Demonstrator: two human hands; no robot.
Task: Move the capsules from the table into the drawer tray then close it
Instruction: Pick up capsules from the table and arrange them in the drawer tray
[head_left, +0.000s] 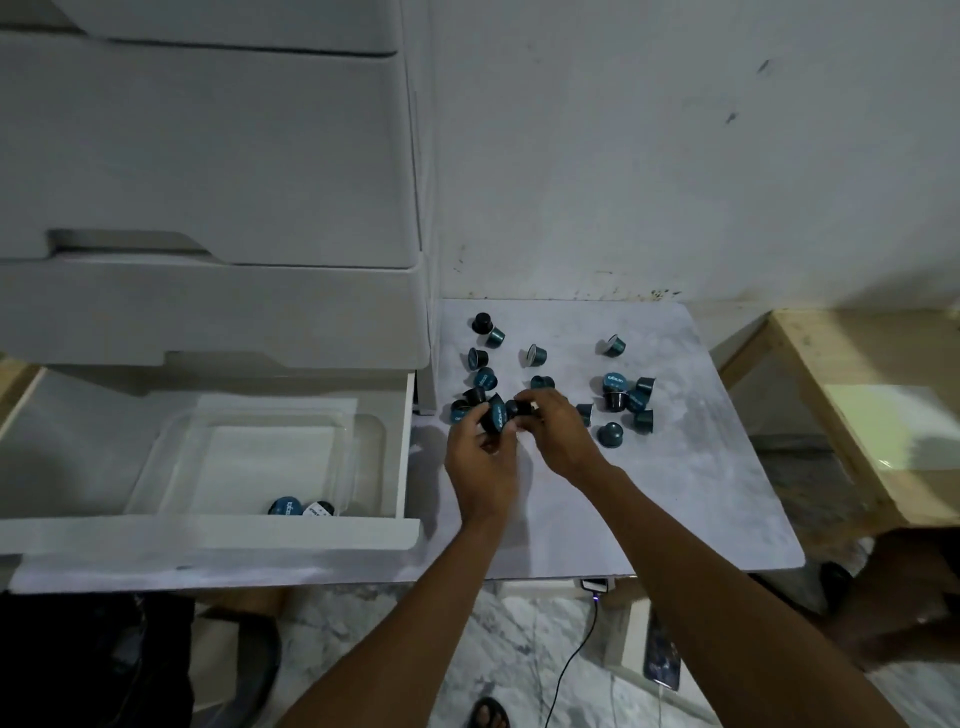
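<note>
Capsules (618, 395) lie on the table (675, 493) right of the open drawer tray (156, 457), so I curl my left hand (480, 457) and right hand (558, 434) snugly round a few dark ones before lifting.

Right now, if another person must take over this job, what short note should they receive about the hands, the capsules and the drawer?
Left hand: closed on a capsule, above the table.
Right hand: fingertips pinch a dark capsule beside it.
Done: two capsules lie at the near edge of the clear tray in the open drawer.
Left: most loose capsules are scattered on the table. Move them all into the tray, then close the drawer.
</note>
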